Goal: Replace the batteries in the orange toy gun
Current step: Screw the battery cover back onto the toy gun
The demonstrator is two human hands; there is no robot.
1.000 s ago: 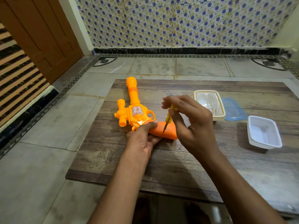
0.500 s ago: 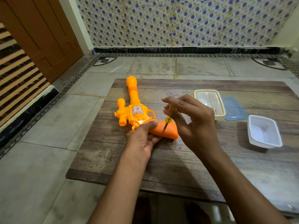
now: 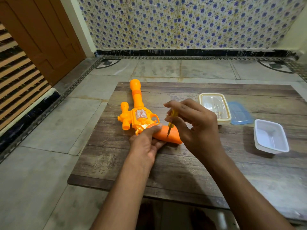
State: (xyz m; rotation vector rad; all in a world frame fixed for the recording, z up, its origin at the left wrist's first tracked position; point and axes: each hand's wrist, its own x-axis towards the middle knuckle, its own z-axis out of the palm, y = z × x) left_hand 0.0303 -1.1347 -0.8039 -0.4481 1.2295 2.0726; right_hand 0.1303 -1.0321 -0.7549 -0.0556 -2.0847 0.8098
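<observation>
Left hand [image 3: 146, 145] grips orange toy gun [image 3: 138, 103] on surface [image 3: 216, 166], right hand [image 3: 201, 130] pinches screwdriver [image 3: 172, 119], tip on the grip: best to keep shaft upright and press down while turning.

Both bare forearms reach in from 6 o'clock, the left hand [image 3: 146, 141] clasping the toy gun [image 3: 139, 113] between thumb and fingers, the right hand [image 3: 197, 128] at its 3 o'clock, fingertips pinching a screwdriver [image 3: 172, 118] upright.
</observation>
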